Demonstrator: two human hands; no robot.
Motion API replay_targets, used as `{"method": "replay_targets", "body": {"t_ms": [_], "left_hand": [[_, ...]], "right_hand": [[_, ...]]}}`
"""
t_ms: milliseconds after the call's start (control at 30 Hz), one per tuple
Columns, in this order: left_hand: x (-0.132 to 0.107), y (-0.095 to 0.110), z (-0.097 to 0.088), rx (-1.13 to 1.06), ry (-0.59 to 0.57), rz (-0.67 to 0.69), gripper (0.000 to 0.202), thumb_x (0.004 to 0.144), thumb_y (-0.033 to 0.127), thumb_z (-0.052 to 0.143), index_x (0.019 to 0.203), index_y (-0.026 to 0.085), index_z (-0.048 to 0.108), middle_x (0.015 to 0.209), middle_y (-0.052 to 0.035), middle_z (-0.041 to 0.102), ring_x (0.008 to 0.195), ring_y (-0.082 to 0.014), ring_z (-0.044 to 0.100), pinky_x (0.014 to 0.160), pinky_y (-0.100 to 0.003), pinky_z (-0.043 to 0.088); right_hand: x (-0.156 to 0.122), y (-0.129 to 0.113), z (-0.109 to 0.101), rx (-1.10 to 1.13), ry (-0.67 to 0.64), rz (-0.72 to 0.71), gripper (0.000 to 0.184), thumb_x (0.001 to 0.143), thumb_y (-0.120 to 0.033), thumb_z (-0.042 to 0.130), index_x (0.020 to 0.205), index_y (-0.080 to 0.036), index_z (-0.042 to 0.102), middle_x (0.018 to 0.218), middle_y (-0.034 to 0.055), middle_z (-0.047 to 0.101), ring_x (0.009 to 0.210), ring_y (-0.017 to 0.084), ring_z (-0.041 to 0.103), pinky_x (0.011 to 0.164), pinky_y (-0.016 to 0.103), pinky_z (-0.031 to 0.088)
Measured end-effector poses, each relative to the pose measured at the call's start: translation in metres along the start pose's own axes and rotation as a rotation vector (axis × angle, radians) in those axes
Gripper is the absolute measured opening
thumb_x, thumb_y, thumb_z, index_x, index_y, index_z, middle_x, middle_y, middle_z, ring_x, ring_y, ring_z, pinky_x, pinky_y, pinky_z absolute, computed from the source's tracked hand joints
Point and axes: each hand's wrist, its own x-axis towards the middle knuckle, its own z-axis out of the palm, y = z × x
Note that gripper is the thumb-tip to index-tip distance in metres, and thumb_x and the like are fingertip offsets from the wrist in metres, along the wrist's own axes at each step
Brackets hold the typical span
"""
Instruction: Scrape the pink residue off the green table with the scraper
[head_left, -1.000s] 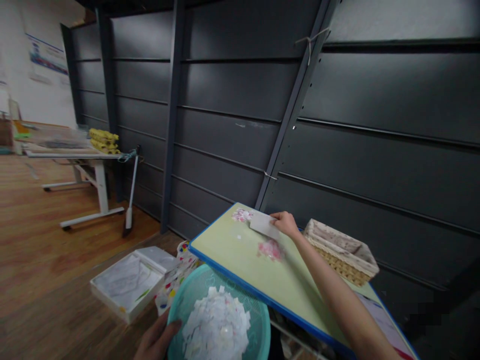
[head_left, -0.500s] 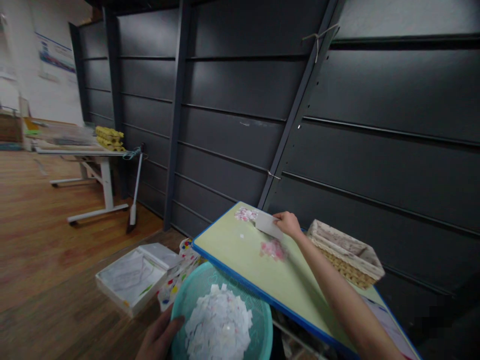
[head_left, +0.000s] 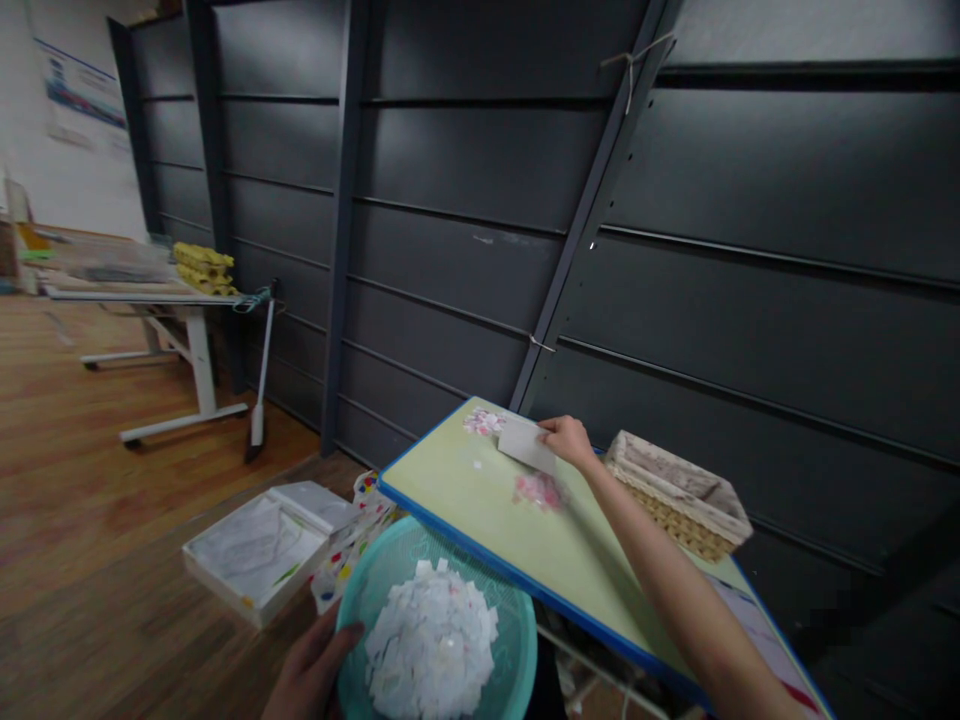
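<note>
Holding one colander, one card

The bottom edge cuts off my left hand near the wrist and part of the round turquoise mesh basket, whose wall hides some of my fingers. My right forearm runs out below too. The small pink scraps blur together; the blue-and-white wall poster is unreadable.

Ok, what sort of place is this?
Probably a craft room or workshop: the rectangular pale-yellow table with blue edging bears pinkish scraps, the round turquoise mesh basket is heaped with white paper-like pieces, and a white-legged table stands beyond.
</note>
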Motion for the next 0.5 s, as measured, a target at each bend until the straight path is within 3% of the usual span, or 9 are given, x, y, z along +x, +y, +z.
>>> {"method": "replay_targets", "body": {"t_ms": [333,500], "left_hand": [[-0.0065,0.0086,0.0034,0.039,-0.008,-0.020,0.053,0.065,0.051,0.069,0.109,0.022,0.065,0.031,0.0057,0.047,0.041,-0.0247,0.060,0.039,-0.032,0.049],[-0.0064,0.0083,0.0029,0.071,0.037,-0.018,0.055,0.066,0.047,0.068,0.112,0.018,0.064,0.038,0.0025,0.057,0.038,-0.0220,0.058,0.037,-0.030,0.047]], "right_hand": [[-0.0005,0.0000,0.0002,0.017,-0.017,-0.011,0.038,0.071,-0.018,0.057,0.105,-0.022,0.073,0.100,0.0041,0.073,0.096,0.020,0.065,0.076,0.021,0.045],[-0.0012,-0.0035,0.0009,0.054,-0.001,-0.010,0.038,0.071,-0.019,0.057,0.105,-0.021,0.073,0.098,0.0044,0.073,0.094,0.020,0.065,0.073,0.021,0.045]]}}
